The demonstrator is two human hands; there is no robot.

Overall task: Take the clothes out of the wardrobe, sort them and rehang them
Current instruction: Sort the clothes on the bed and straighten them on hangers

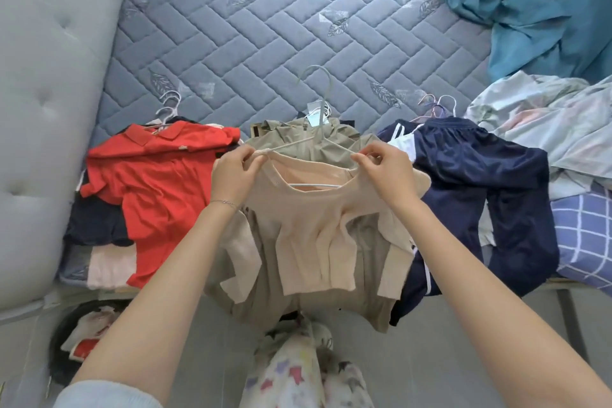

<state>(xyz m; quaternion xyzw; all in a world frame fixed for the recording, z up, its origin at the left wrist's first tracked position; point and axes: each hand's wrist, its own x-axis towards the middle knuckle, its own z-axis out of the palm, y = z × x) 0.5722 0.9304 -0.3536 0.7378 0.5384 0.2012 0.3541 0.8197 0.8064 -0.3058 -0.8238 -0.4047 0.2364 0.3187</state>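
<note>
I hold a beige knit top [311,235] on a pale hanger [316,99] above the bed's near edge. My left hand [235,172] pinches its left shoulder against the hanger arm. My right hand [385,169] pinches the right shoulder. Under the top lies a khaki garment [298,134] on its own hanger. A red polo shirt [159,182] lies on a pile at the left. Navy track trousers [496,182] on hangers lie at the right.
A bare quilted grey mattress [265,26] stretches beyond the piles. A padded grey headboard [43,93] runs along the left. Teal fabric [536,3] and pale bedding [556,129] are heaped at the right, above a checked blue sheet [586,235]. A basket of clothes [82,338] stands on the floor.
</note>
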